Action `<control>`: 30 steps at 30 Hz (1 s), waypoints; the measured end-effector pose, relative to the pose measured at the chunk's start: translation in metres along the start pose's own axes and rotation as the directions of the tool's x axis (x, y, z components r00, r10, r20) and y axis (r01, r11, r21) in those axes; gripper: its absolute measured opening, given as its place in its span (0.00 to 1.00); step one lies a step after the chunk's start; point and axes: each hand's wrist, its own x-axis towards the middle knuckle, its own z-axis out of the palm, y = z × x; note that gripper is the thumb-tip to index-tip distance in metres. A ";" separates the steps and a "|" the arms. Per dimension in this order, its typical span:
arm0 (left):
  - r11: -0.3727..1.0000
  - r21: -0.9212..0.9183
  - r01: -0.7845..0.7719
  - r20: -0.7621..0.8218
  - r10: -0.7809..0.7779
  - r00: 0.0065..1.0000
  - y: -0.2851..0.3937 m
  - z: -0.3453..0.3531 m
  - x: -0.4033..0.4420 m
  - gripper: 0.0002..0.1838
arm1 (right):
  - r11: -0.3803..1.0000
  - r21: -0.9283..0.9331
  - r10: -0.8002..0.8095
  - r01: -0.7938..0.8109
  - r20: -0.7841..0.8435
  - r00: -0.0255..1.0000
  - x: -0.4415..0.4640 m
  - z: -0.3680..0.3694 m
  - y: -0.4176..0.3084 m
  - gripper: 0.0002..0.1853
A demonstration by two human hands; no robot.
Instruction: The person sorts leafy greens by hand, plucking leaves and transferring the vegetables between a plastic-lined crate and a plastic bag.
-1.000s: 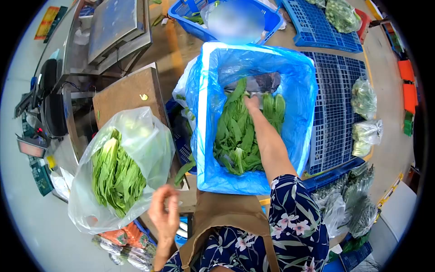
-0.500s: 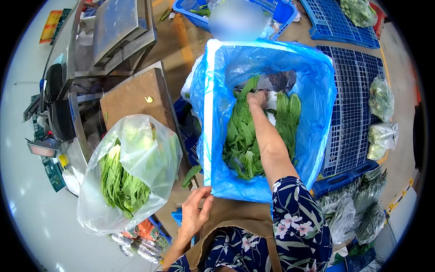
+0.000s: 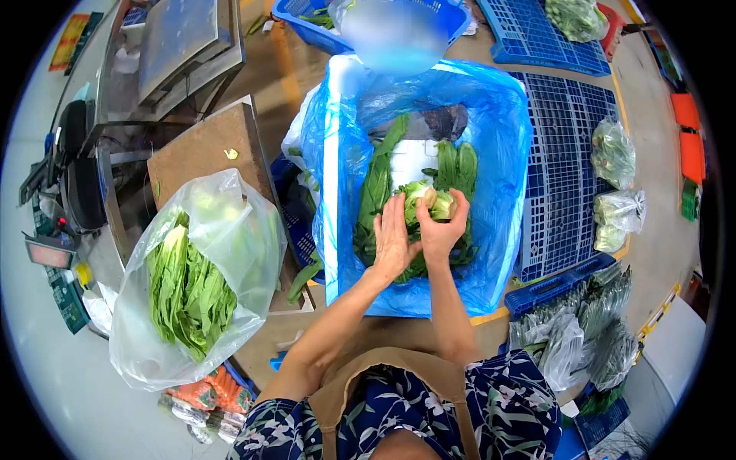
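A large crate lined with a blue plastic bag (image 3: pixel 502 176) stands in front of me, holding long green leafy lettuce (image 3: pixel 377 184) along its sides. Both my hands are inside it. Between them sits a bunch of leafy lettuce (image 3: pixel 415 192) with its pale cut ends facing up and away from me. My left hand (image 3: pixel 393 239) presses along the bunch's left side, fingers long and close together. Curled around its right side is my right hand (image 3: pixel 445 228), thumb and fingers bent. White padding (image 3: pixel 410 159) and a dark grey plastic piece (image 3: pixel 441 123) show toward the crate's far end.
Left of the crate, a clear bag of leafy lettuce (image 3: pixel 192 287) rests by a brown board (image 3: pixel 207 149). Blue pallets (image 3: pixel 563 169) lie to the right, with bagged vegetables (image 3: pixel 613 153) beyond. A blue basket (image 3: pixel 307 19) stands behind the crate.
My left hand has left the crate's near rim and moved inside onto the lettuce. My right hand has come back toward me with a bunch, baring white padding. The view has shifted slightly.
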 end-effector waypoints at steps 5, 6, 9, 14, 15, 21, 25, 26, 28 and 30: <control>0.736 -0.675 0.055 -0.003 -0.078 0.997 0.024 -0.038 0.000 0.42 | 0.883 -0.281 -0.364 0.377 0.100 0.926 -0.019 -0.025 -0.103 0.35; 0.627 -0.773 0.094 0.039 -0.101 0.994 0.013 -0.040 0.001 0.40 | 0.812 -0.339 -0.459 0.476 0.134 0.878 -0.024 -0.028 -0.121 0.36; -0.005 -0.969 0.246 0.245 -0.132 0.961 0.038 -0.097 0.011 0.31 | 0.674 -0.381 -0.552 0.633 0.310 0.774 -0.035 -0.051 -0.172 0.37; -0.166 -0.925 0.342 0.339 0.047 0.939 0.037 -0.135 0.012 0.33 | 0.741 0.153 -0.624 0.654 0.517 0.586 -0.012 -0.112 -0.242 0.35; -0.241 -0.903 0.355 0.356 0.043 0.934 0.035 -0.138 0.010 0.34 | 0.778 0.381 -0.628 0.500 0.487 0.607 0.001 -0.128 -0.252 0.33; -0.506 -0.761 0.405 0.333 0.230 0.914 0.044 -0.134 0.039 0.31 | 0.926 0.377 -0.260 -0.023 0.679 0.687 0.073 -0.169 -0.212 0.59; 0.056 -0.945 0.323 0.322 0.346 0.881 0.079 -0.154 0.054 0.34 | 0.915 0.390 -0.273 -0.102 0.785 0.556 0.057 -0.165 -0.188 0.79; 0.182 -0.938 0.296 0.341 0.310 0.887 0.095 -0.160 0.056 0.35 | 0.904 0.416 -0.283 -0.104 0.760 0.585 0.056 -0.164 -0.185 0.74; 0.458 -0.857 0.236 0.344 0.168 0.924 0.135 -0.167 0.052 0.40 | 0.845 0.466 -0.210 -0.262 0.740 0.639 0.055 -0.158 -0.172 0.64; 0.722 -0.680 0.130 0.330 0.143 0.933 0.160 -0.168 0.053 0.39 | 0.680 0.498 -0.040 -0.538 0.758 0.651 0.063 -0.144 -0.138 0.55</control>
